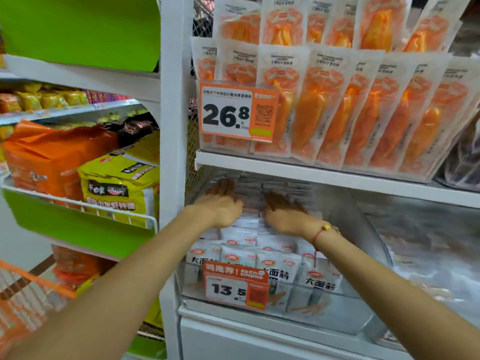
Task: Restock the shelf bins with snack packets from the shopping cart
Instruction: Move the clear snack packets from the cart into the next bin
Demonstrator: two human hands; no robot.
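Note:
A clear plastic shelf bin (358,305) holds several white snack packets (275,261) with red logos and black lettering, standing in rows. Both my arms reach into the bin under the shelf above. My left hand (220,206) lies flat with straight fingers against the left side of the packets at the back. My right hand (283,211), a red string on its wrist, presses flat on the right side of the same stack. Neither hand curls round a packet. An orange shopping cart (28,287) shows at the lower left edge.
An orange price tag 13.5 (235,288) hangs on the bin's front. The white shelf (324,175) just above carries orange-and-white packets (337,113) and a 26.8 tag (233,113). A white upright post (172,152) stands left, with noodle bags (114,188) in green racks beyond.

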